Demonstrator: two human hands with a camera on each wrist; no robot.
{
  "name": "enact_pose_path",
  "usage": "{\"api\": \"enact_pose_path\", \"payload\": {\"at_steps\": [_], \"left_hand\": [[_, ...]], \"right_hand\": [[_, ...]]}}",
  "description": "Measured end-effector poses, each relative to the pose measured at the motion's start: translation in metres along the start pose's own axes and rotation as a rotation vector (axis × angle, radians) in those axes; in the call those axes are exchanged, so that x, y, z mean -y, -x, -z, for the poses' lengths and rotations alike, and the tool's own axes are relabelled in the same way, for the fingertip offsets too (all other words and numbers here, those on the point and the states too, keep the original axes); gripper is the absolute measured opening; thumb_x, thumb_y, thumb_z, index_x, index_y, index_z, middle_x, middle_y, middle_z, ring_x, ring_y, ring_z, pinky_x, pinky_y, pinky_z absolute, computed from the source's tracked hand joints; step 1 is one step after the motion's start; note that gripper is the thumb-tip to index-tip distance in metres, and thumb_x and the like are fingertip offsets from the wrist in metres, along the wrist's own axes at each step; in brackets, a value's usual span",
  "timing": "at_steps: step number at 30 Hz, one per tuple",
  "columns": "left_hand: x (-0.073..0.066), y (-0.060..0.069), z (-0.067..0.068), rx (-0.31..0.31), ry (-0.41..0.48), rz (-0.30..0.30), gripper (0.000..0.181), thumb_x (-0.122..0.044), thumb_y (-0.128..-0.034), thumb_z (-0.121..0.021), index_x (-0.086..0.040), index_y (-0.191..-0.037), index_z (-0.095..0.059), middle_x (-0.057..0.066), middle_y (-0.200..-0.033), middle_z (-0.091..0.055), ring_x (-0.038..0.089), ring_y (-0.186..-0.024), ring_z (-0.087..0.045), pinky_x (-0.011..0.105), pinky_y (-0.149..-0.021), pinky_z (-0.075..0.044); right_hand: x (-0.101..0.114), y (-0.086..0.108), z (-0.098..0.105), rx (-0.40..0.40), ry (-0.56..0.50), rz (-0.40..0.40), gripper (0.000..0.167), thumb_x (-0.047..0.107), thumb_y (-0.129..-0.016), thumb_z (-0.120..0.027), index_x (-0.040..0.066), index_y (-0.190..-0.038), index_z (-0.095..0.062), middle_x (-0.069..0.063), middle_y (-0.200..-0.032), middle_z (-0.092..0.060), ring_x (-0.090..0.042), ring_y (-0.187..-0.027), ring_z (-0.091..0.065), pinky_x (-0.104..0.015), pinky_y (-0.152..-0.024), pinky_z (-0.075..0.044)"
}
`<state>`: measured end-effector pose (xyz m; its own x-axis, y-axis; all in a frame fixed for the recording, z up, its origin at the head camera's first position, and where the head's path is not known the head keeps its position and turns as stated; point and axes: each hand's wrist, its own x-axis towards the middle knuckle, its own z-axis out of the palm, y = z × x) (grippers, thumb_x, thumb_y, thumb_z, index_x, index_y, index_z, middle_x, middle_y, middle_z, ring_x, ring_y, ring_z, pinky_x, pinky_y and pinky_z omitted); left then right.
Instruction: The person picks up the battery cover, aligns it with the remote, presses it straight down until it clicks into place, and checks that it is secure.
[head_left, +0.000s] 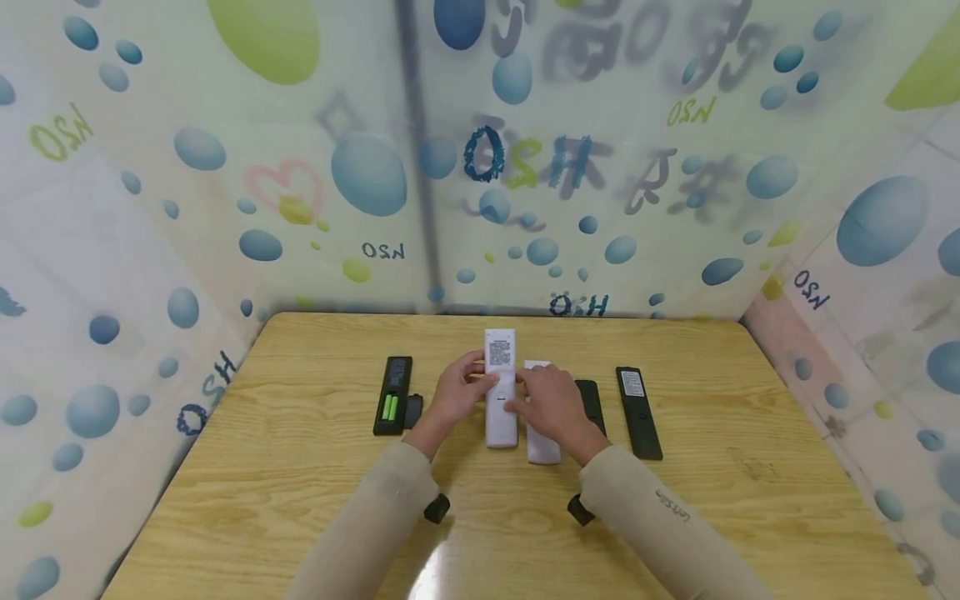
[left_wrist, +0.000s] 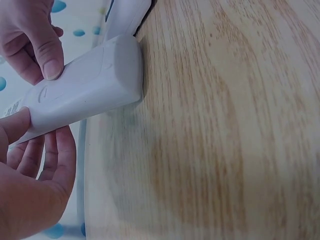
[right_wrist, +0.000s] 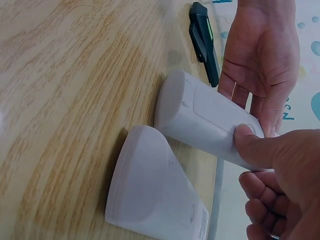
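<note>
A white remote control (head_left: pixel 500 425) is tilted over the table with its back and label facing up. The battery cover (right_wrist: pixel 215 107) sits in place on it. My left hand (head_left: pixel 459 387) grips the left side, thumb on top and fingers beneath. From the right, my right hand (head_left: pixel 555 404) pinches the remote, its thumb on the back near the cover's latch mark and its fingers curled at the edge. The remote's lower end is close to the tabletop in the left wrist view. Beside it lies a second white remote (right_wrist: pixel 150 180), partly hidden by my right hand in the head view.
To the left lies a black remote (head_left: pixel 397 375) with its compartment uncovered and green batteries (head_left: pixel 390 407) inside; a black cover (head_left: pixel 413 411) rests against it. Rightward are a partly hidden black remote (head_left: pixel 590 400) and another black remote (head_left: pixel 641 421). A patterned curtain (head_left: pixel 495 275) borders the wooden table (head_left: pixel 300 467).
</note>
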<state>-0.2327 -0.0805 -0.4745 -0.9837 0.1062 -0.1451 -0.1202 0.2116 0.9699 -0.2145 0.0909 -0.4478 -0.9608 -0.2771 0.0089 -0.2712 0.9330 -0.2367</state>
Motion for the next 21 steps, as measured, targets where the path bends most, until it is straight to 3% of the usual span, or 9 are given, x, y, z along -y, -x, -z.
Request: {"api": "enact_pose_path", "payload": {"at_steps": [11, 21], "left_hand": [[-0.0006, 0.0001, -0.0010, -0.004, -0.007, 0.006, 0.046, -0.018, -0.0944, -0.065, -0.021, -0.139, -0.053, 0.009, -0.121, -0.066, 0.021, -0.101, -0.065, 0.034, -0.080, -0.059], [-0.0016, 0.0016, -0.0001, 0.008, -0.019, -0.015, 0.045, -0.018, -0.0951, -0.064, -0.019, -0.139, -0.053, 0.011, -0.119, -0.065, 0.022, -0.100, -0.065, 0.035, -0.080, -0.059]], "right_hand": [[-0.0010, -0.0051, -0.0006, -0.018, -0.057, -0.009, 0.047, 0.047, -0.079, -0.078, 0.011, -0.107, -0.069, 0.003, -0.075, -0.058, -0.016, -0.071, -0.049, -0.030, -0.064, -0.039], [-0.0031, -0.0087, 0.0013, -0.018, -0.092, -0.016, 0.036, 0.043, -0.082, -0.076, 0.014, -0.103, -0.072, 0.005, -0.076, -0.062, -0.013, -0.067, -0.051, -0.028, -0.062, -0.040]]}}
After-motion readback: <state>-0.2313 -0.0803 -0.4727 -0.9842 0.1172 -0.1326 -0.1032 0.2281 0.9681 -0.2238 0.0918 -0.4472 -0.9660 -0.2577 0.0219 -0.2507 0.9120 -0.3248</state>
